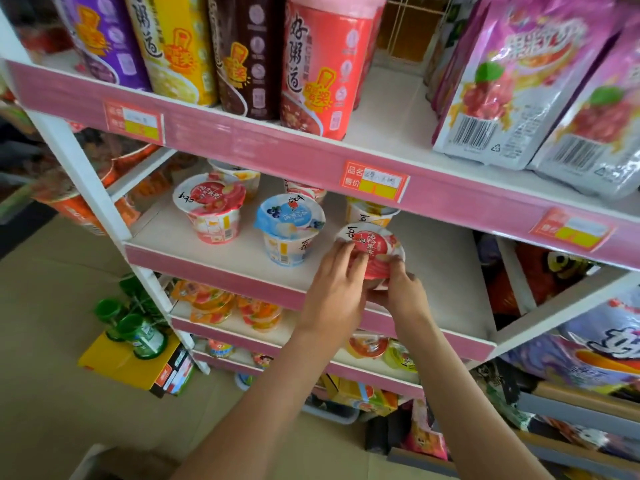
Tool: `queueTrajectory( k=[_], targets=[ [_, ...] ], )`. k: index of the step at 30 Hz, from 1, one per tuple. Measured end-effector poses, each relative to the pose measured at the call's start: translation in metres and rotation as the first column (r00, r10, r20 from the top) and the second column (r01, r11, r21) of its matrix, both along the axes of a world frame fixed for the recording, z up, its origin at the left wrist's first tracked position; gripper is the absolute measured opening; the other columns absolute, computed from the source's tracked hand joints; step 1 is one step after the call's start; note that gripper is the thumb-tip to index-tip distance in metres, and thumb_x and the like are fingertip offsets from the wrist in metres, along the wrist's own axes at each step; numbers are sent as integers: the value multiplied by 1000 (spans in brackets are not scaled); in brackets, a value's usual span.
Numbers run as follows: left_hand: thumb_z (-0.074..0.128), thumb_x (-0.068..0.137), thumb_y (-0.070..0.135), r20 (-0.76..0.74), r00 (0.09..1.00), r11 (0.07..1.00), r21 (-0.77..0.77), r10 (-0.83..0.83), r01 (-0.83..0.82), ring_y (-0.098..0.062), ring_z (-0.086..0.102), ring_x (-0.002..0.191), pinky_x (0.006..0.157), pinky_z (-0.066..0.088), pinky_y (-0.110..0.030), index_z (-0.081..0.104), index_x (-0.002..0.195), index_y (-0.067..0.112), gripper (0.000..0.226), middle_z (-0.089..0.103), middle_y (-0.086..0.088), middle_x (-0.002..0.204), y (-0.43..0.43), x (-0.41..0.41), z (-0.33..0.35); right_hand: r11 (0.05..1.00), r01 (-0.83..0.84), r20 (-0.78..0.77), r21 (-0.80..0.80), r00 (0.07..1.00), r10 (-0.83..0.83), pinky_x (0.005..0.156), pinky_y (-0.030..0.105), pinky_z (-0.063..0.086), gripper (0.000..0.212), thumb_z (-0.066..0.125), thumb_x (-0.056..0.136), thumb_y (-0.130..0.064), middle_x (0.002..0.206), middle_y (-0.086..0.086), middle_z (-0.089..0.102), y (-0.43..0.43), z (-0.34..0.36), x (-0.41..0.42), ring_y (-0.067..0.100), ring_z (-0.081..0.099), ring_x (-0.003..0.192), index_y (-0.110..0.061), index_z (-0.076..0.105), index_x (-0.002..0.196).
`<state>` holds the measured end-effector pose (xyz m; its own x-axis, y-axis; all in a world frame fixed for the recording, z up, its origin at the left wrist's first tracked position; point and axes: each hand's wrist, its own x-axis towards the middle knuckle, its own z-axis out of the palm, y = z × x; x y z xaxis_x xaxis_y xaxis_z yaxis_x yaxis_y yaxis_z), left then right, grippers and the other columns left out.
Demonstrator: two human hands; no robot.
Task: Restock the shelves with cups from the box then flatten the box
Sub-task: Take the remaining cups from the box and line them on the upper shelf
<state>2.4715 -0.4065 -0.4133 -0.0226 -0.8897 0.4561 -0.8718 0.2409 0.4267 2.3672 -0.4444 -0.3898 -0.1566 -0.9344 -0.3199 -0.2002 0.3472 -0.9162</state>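
Observation:
Both my hands hold one red-lidded cup (375, 245) over the front of the middle shelf (242, 258). My left hand (334, 292) has its fingers over the lid's left side. My right hand (403, 292) grips the cup's near side from below. On the same shelf stand a blue-lidded cup (289, 220) and a red-lidded cup (209, 199) to the left, with more cups behind them, partly hidden under the upper shelf edge. A pale edge at the bottom left corner (91, 460) may be the box; I cannot tell.
The upper shelf (311, 152) carries tall porridge cans (322, 71) and pink snack bags (512, 81). Lower shelves hold orange jelly cups (225, 304). On the floor at left sits a yellow carton (128, 367) with green bottles (138, 332). The shelf's right half is bare.

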Motion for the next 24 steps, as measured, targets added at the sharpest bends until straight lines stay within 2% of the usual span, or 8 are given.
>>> queueTrajectory(
  k=[3, 7, 9, 11, 15, 18, 20, 24],
  targets=[
    [69, 77, 6, 33, 999, 1000, 9, -8, 7, -39, 42, 128, 100, 42, -51, 49, 130, -1, 58, 46, -22, 134, 6, 2, 6, 997, -39, -147, -72, 989, 28, 81, 36, 51, 22, 40, 100, -24, 107, 15, 65, 9, 6, 0, 21, 62, 75, -11, 57, 105],
    [56, 82, 11, -61, 998, 1000, -12, 23, -24, -33, 41, 129, 105, 39, -44, 44, 132, 0, 52, 46, -19, 135, 41, 12, -6, 943, 81, -217, -322, 964, -156, 82, 35, 42, 27, 44, 97, -25, 117, 5, 51, 62, 3, 8, 20, 53, 95, -12, 46, 120],
    [46, 82, 14, -116, 992, 998, -39, 46, -51, -31, 43, 123, 102, 41, -41, 47, 125, -2, 46, 50, -20, 129, 69, 25, -26, 875, -68, -313, -480, 945, -98, 79, 34, 42, 24, 50, 91, -9, 107, 0, 47, 96, -14, 23, 20, 50, 92, -11, 46, 115],
    [45, 80, 12, -169, 980, 994, -21, 101, -106, -29, 45, 118, 101, 40, -39, 50, 122, -3, 44, 54, -19, 123, 101, 45, -57, 809, -285, -424, -515, 904, 48, 78, 29, 40, 24, 52, 86, -4, 98, -3, 44, 126, -44, 46, 17, 47, 90, -8, 48, 110],
    [53, 78, 8, -164, 937, 933, 244, 308, -264, -26, 49, 111, 95, 41, -34, 48, 122, 3, 44, 56, -14, 118, 178, 98, -138, 747, -580, -561, -325, 754, 342, 83, 36, 42, 28, 51, 82, -1, 98, 10, 50, 176, -121, 98, 24, 47, 93, -2, 50, 110],
    [68, 71, -2, -133, 883, 834, 414, 451, -364, -33, 58, 99, 88, 46, -36, 51, 117, 1, 49, 59, -18, 109, 239, 139, -197, 685, -724, -535, -86, 613, 581, 92, 42, 41, 36, 51, 82, 2, 110, 15, 51, 209, -176, 141, 31, 48, 102, 1, 50, 118],
    [68, 74, 0, -92, 851, 736, 554, 518, -388, -35, 60, 96, 80, 50, -37, 54, 116, 0, 45, 59, -19, 107, 279, 165, -234, 593, -803, -524, 54, 483, 702, 94, 36, 38, 41, 52, 83, 4, 119, 17, 50, 231, -213, 172, 32, 47, 107, 1, 48, 124],
    [61, 85, 10, 17, 794, 492, 777, 607, -392, -32, 58, 102, 75, 51, -37, 50, 126, 1, 43, 55, -18, 116, 359, 211, -312, 384, -884, -483, 266, 222, 847, 96, 38, 37, 47, 49, 88, -2, 131, 16, 43, 274, -289, 231, 31, 41, 119, -3, 41, 135]
  ],
)
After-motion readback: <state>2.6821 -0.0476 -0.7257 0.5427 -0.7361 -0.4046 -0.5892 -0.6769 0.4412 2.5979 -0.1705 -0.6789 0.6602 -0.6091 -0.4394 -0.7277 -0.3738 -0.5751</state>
